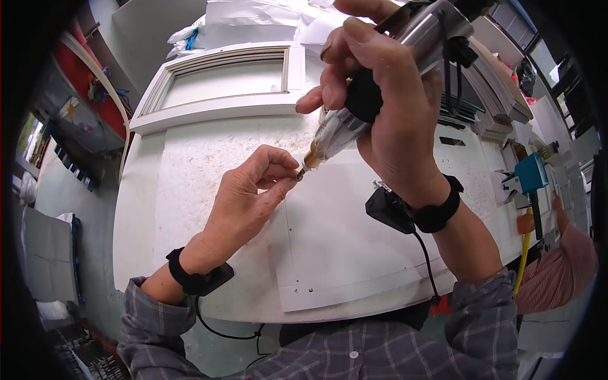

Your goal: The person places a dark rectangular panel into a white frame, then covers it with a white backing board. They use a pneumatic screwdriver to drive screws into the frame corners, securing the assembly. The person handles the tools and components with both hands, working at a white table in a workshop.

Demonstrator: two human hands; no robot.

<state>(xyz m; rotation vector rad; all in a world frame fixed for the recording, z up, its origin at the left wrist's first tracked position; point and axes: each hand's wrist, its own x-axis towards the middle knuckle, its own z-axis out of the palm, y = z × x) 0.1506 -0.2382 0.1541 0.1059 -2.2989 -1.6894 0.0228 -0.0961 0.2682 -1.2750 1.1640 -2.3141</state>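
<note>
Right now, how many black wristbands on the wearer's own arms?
2: one black wristband at the wrist of the left hand, another at the wrist of the right hand. Neither is hidden.

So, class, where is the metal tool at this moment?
The metal tool is in the right hand, upper right of centre in the head view, its tip at the fingertips of the left hand.

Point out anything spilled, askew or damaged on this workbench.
Brownish specks, perhaps dust or shavings, litter the white tabletop between the left hand and the white frame, looking like uncleared mess on a pale surface.
</note>
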